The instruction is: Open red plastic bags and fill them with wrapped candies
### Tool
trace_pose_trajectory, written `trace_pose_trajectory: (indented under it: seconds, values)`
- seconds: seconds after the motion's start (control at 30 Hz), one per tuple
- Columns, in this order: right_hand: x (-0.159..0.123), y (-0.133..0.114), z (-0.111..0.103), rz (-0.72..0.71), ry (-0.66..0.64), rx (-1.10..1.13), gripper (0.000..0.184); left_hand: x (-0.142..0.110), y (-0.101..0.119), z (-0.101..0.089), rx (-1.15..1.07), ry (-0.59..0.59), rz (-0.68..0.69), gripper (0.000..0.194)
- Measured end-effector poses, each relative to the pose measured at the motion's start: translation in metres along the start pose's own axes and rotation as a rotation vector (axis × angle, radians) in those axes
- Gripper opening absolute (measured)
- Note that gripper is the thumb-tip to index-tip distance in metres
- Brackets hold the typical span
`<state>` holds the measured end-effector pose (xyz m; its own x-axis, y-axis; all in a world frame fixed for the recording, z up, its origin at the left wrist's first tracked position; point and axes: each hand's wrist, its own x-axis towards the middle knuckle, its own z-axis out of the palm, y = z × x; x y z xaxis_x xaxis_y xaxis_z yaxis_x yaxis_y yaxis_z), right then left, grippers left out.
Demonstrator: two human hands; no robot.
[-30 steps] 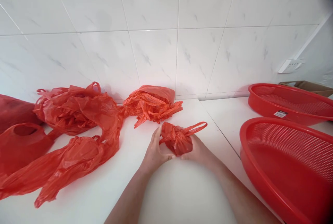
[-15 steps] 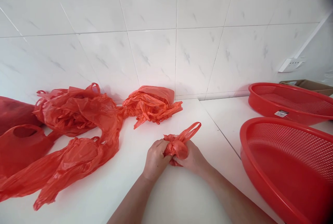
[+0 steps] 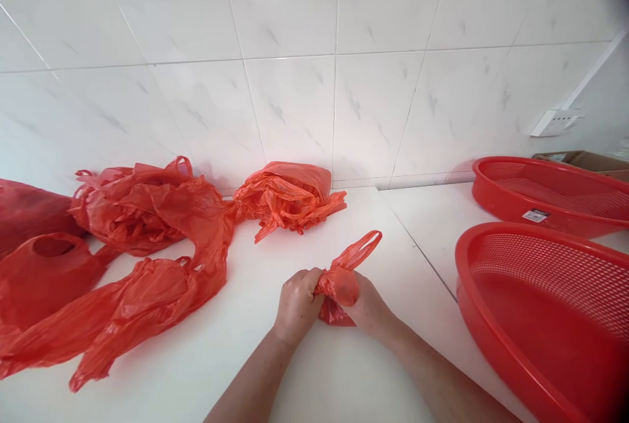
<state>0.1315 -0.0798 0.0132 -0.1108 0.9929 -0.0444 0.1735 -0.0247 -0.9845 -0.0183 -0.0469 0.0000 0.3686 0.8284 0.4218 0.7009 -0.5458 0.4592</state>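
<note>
Between my two hands is a bunched red plastic bag [image 3: 344, 287], low over the white table. One loop handle sticks up from it toward the right. My left hand [image 3: 299, 302] grips the gathered plastic from the left, fingers curled. From the other side my right hand [image 3: 367, 308] is closed on the bag, and its fingertips are hidden behind the plastic. Part of the bag hangs below the hands toward the tabletop. Beyond them, against the wall, lies a folded stack of red plastic bags [image 3: 287, 190] with ragged handle ends.
Crumpled red bags [image 3: 142, 207] pile up on the left, with a long loose bag [image 3: 152, 289] stretched in front. Two red plastic baskets [image 3: 479, 292] stand at the right, near a cardboard box [image 3: 590, 161]. A tiled wall [image 3: 295, 109] with a power socket [image 3: 557, 123] bounds the back.
More of the bag now shows beneath my hands, spread downward toward the table. Both hands have shifted only slightly and keep hold of it. The view has moved a little.
</note>
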Motion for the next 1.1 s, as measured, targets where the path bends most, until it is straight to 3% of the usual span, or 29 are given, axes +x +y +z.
trace_pose_trajectory:
  seconds: [0.2, 0.3, 0.4, 0.47, 0.6, 0.73, 0.87, 0.93, 1.1]
  values:
    - [0.001, 0.006, 0.0, 0.003, 0.034, -0.048, 0.019, -0.002, 0.0, 0.0, -0.001, -0.01, -0.024, 0.018]
    - [0.002, 0.005, -0.004, -0.114, 0.058, -0.132, 0.013, -0.002, -0.004, 0.0, -0.075, 0.011, -0.067, 0.016]
    - [0.005, 0.007, -0.011, -0.205, 0.048, -0.139, 0.032, -0.002, -0.01, 0.0, -0.22, 0.053, -0.16, 0.014]
    - [0.009, 0.014, -0.018, -0.191, 0.04, -0.12, 0.046, 0.001, -0.014, -0.002, -0.29, 0.104, -0.228, 0.014]
    - [0.02, 0.032, -0.029, -0.137, 0.06, -0.161, 0.049, 0.002, -0.024, -0.015, -0.262, 0.208, -0.318, 0.016]
    - [0.026, 0.043, -0.033, -0.056, 0.053, -0.33, 0.044, -0.021, -0.032, -0.049, -0.205, 0.187, -0.302, 0.018]
    - [0.029, 0.047, -0.031, -0.088, 0.061, -0.427, 0.039, -0.07, -0.039, -0.101, -0.091, 0.033, -0.268, 0.028]
    - [0.031, 0.049, -0.031, -0.101, 0.069, -0.435, 0.04, -0.097, -0.042, -0.13, -0.001, -0.017, -0.34, 0.029]
    - [0.034, 0.058, -0.035, -0.128, 0.072, -0.512, 0.041, -0.157, -0.036, -0.207, 0.225, -0.071, -0.673, 0.032]
